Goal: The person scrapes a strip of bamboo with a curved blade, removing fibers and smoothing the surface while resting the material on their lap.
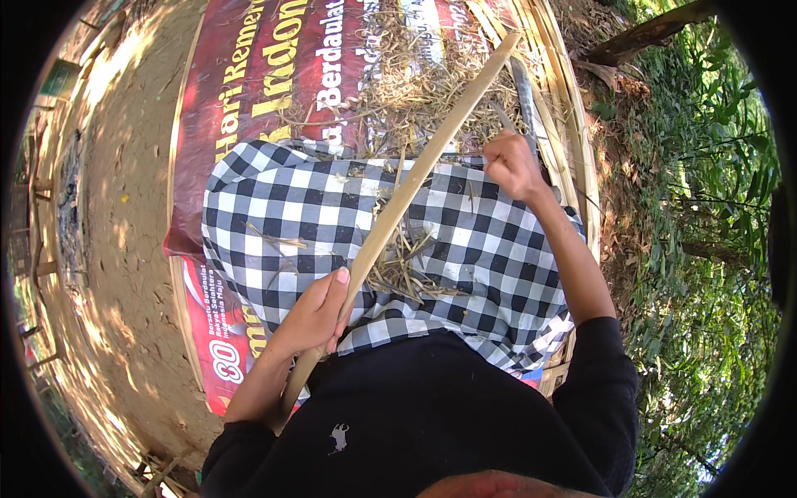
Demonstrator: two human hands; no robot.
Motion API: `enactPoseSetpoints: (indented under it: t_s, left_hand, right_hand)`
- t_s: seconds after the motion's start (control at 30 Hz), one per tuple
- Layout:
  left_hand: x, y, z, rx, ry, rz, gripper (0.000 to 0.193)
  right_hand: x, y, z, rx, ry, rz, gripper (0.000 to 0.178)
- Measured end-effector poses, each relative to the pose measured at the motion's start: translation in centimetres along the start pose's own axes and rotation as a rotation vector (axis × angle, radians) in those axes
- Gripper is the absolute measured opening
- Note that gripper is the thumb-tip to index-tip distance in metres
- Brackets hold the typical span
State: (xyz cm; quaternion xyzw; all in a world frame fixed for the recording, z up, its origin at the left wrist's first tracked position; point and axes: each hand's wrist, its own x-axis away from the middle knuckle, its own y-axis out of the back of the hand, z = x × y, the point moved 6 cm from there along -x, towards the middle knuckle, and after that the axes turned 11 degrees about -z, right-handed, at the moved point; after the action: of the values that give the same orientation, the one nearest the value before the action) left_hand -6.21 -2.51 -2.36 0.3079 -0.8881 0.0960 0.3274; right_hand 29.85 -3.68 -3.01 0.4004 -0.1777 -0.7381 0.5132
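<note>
A red printed banner (249, 100) lies on the dirt ground (124, 207), with green foliage (706, 249) beside it.

bright daylight from above — dappled tree shade mottles the sandy ground (124, 191), with glare on the checkered cloth (465, 249). mostly sharp at centre; fisheye bending and a black rim at the edges — foliage (706, 249) smeared.
</note>
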Motion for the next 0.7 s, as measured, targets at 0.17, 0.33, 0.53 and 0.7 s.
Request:
enactPoseSetpoints:
  t_s: [0.17,0.33,0.53,0.7]
  left_hand:
    - [-1.0,0.4,0.3,-0.036,0.013,-0.064,0.049]
    - [-3.6,0.3,-1.0,0.08,0.015,-0.082,0.048]
    - [-6.4,-0.6,-3.8,0.152,-0.087,-0.062,0.049]
    - [-6.2,-1.0,-5.5,0.215,-0.164,-0.052,0.05]
  right_hand:
    - [0.3,5.2,2.4,-0.02,-0.094,-0.268,0.027]
    - [3.7,-0.5,15.5,-0.253,0.355,-0.093,0.023]
    - [6.5,-6.2,22.8,-0.506,0.461,0.05,0.022]
    - [5.9,-6.3,22.0,-0.494,0.518,0.043,0.02]
